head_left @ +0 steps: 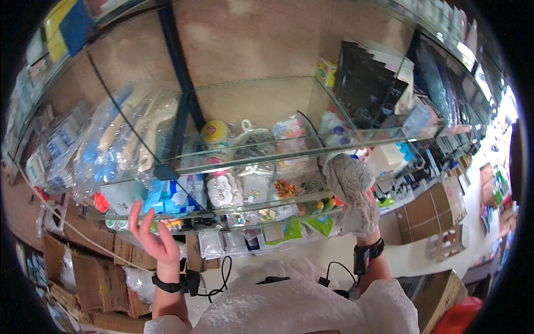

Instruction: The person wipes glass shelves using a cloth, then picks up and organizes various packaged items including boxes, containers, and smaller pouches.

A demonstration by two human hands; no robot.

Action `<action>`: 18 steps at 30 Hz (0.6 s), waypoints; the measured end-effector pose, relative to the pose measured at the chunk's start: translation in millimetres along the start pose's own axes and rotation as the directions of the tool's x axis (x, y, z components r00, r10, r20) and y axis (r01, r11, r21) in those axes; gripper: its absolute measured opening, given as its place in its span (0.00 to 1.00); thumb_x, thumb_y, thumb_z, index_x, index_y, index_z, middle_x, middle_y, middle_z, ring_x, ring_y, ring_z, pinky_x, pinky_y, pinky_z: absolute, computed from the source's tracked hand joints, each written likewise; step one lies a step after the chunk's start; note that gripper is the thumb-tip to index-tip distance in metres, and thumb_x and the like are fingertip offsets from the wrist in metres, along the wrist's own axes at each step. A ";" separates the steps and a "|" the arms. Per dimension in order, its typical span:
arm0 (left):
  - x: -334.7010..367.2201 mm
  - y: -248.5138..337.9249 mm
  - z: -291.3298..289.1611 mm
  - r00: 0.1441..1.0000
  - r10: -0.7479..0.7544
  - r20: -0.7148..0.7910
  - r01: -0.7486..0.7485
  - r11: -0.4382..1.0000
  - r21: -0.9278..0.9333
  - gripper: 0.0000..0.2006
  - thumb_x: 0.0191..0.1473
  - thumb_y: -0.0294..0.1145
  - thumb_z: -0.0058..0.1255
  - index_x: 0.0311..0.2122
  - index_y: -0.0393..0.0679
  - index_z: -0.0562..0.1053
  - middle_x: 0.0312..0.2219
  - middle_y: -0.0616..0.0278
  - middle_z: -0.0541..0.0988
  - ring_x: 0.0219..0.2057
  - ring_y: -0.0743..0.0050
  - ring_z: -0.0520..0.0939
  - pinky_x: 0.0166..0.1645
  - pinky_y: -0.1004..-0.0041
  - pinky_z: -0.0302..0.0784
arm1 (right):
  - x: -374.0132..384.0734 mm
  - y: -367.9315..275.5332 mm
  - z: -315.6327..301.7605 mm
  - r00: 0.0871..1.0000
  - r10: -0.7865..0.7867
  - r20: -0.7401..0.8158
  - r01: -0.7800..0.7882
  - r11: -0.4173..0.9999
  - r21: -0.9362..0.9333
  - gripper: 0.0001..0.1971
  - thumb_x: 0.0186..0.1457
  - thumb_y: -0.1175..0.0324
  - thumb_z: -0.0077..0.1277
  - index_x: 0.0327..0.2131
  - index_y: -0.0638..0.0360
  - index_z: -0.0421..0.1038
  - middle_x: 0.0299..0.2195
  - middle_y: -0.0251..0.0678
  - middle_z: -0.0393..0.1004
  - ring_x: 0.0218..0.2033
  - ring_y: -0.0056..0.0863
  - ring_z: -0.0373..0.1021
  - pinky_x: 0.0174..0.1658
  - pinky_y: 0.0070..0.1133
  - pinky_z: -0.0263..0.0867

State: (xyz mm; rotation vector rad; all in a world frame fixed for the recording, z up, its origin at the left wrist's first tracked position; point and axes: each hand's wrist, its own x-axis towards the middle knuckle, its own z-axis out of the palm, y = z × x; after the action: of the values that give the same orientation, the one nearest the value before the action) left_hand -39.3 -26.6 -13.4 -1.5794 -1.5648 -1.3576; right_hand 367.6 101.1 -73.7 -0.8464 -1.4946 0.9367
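Note:
My right hand (pixel 369 236) is wrapped in or closed on a grey cloth (pixel 351 192), which hides most of its fingers. The cloth lies against the right part of the glass shelf (pixel 261 156), close to its front edge. At the left, my left hand (pixel 156 236) is raised with its fingers apart and nothing in it. Its fingertips are near the front edge of the lower shelf, beside blue packets (pixel 172 195). Between my hands, the lower shelf carries white scalloped items (pixel 224 189) and a pack of small colourful pieces (pixel 285 188).
Long-handled brushes in plastic bags (pixel 125 131) stand at the left. Black packages (pixel 364 80) and a small yellow box (pixel 327 72) are at the back right. Open cardboard boxes (pixel 100 281) sit below left, and a large carton (pixel 431 211) stands on the right.

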 end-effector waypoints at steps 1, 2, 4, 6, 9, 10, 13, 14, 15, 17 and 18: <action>-5.1 -5.8 -1.9 1.000 -0.023 -0.004 0.022 1.000 -0.016 0.14 0.49 0.21 0.37 0.42 0.36 0.66 0.48 0.48 0.64 0.50 0.54 0.63 0.55 0.61 0.55 | -5.0 -5.8 0.6 0.997 0.074 -0.020 -0.066 0.957 0.281 0.22 0.51 0.78 0.41 0.52 0.63 0.57 0.46 0.39 0.67 0.46 0.27 0.65 0.50 0.20 0.61; -9.1 -10.9 -1.7 0.999 -0.032 0.017 0.033 0.999 -0.034 0.13 0.48 0.21 0.37 0.41 0.36 0.67 0.46 0.48 0.65 0.48 0.53 0.65 0.53 0.60 0.57 | -6.8 -2.4 -0.7 0.984 0.161 -0.082 -0.130 0.944 0.302 0.20 0.46 0.74 0.47 0.46 0.62 0.62 0.43 0.39 0.69 0.43 0.32 0.67 0.49 0.23 0.61; -14.2 -17.1 4.1 0.998 -0.035 0.044 0.038 0.997 -0.067 0.12 0.47 0.20 0.37 0.39 0.36 0.67 0.44 0.48 0.66 0.46 0.53 0.66 0.52 0.59 0.58 | -11.1 -5.5 -4.3 0.988 0.115 -0.100 -0.106 0.990 0.089 0.20 0.43 0.73 0.50 0.44 0.62 0.64 0.41 0.38 0.70 0.43 0.33 0.67 0.48 0.23 0.61; -18.7 -21.7 8.7 0.991 -0.057 0.125 0.071 0.991 -0.110 0.10 0.47 0.21 0.38 0.36 0.37 0.68 0.40 0.49 0.68 0.43 0.53 0.68 0.49 0.61 0.61 | -13.5 -5.5 -4.0 0.972 0.214 -0.101 -0.172 0.933 0.317 0.21 0.41 0.73 0.51 0.43 0.63 0.65 0.40 0.38 0.71 0.43 0.32 0.67 0.47 0.22 0.61; -23.0 -20.7 14.2 0.986 -0.014 0.169 0.038 0.990 -0.135 0.09 0.46 0.20 0.39 0.35 0.37 0.68 0.38 0.50 0.69 0.40 0.54 0.69 0.46 0.63 0.62 | -18.0 -19.1 0.8 0.931 0.366 0.009 -0.303 0.755 0.581 0.23 0.42 0.75 0.51 0.46 0.63 0.63 0.43 0.37 0.70 0.46 0.28 0.65 0.50 0.19 0.59; -22.3 -17.3 13.9 0.987 -0.014 0.160 0.036 0.990 -0.135 0.09 0.44 0.19 0.41 0.34 0.38 0.68 0.37 0.51 0.70 0.38 0.54 0.69 0.44 0.64 0.63 | -15.9 -19.8 4.8 0.987 0.157 -0.024 -0.152 0.977 0.152 0.23 0.43 0.75 0.51 0.47 0.63 0.62 0.45 0.38 0.68 0.47 0.29 0.64 0.50 0.20 0.58; -28.2 -16.5 10.6 0.986 -0.020 0.167 0.047 0.985 -0.163 0.10 0.42 0.18 0.42 0.33 0.37 0.69 0.37 0.51 0.70 0.38 0.55 0.69 0.44 0.63 0.63 | -10.3 -43.9 24.5 0.995 0.077 0.057 -0.083 0.990 0.117 0.18 0.53 0.74 0.41 0.49 0.67 0.61 0.51 0.38 0.62 0.49 0.27 0.62 0.52 0.21 0.59; -29.2 -15.3 8.4 0.986 -0.022 0.164 0.050 0.985 -0.167 0.09 0.40 0.18 0.42 0.31 0.37 0.69 0.36 0.52 0.71 0.37 0.55 0.70 0.44 0.63 0.63 | -9.0 -51.2 30.9 0.991 0.082 0.110 -0.093 0.990 0.103 0.18 0.53 0.75 0.41 0.48 0.68 0.61 0.50 0.38 0.62 0.49 0.26 0.62 0.51 0.21 0.59; -31.4 -13.2 7.5 0.983 -0.044 0.176 0.077 0.980 -0.186 0.09 0.39 0.18 0.43 0.30 0.37 0.70 0.35 0.53 0.72 0.36 0.55 0.71 0.43 0.63 0.64 | -8.4 -50.9 35.7 0.985 0.085 0.150 -0.100 0.990 0.097 0.18 0.53 0.74 0.42 0.48 0.68 0.61 0.50 0.38 0.62 0.49 0.26 0.62 0.51 0.21 0.59; -35.7 -12.3 5.5 0.978 -0.055 0.201 0.096 0.975 -0.201 0.08 0.39 0.18 0.43 0.29 0.38 0.70 0.34 0.53 0.72 0.35 0.55 0.72 0.43 0.63 0.64 | -3.9 -51.2 44.7 0.970 0.086 0.229 -0.108 0.990 0.086 0.19 0.52 0.74 0.43 0.49 0.69 0.61 0.50 0.38 0.62 0.49 0.26 0.62 0.51 0.21 0.59; -37.0 -10.4 1.2 0.974 -0.062 0.216 0.108 0.972 -0.208 0.09 0.39 0.17 0.44 0.30 0.38 0.71 0.33 0.54 0.73 0.34 0.56 0.72 0.42 0.64 0.65 | 0.2 -56.0 54.3 0.947 0.040 0.318 -0.042 0.999 0.002 0.19 0.52 0.73 0.43 0.49 0.68 0.62 0.50 0.38 0.62 0.49 0.27 0.62 0.51 0.21 0.59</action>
State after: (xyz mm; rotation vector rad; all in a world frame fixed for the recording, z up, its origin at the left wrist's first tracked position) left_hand -42.2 -38.8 -49.7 -1.8577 -1.6692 -1.4941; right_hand 313.1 71.8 -26.3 -0.7466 -1.7519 1.1510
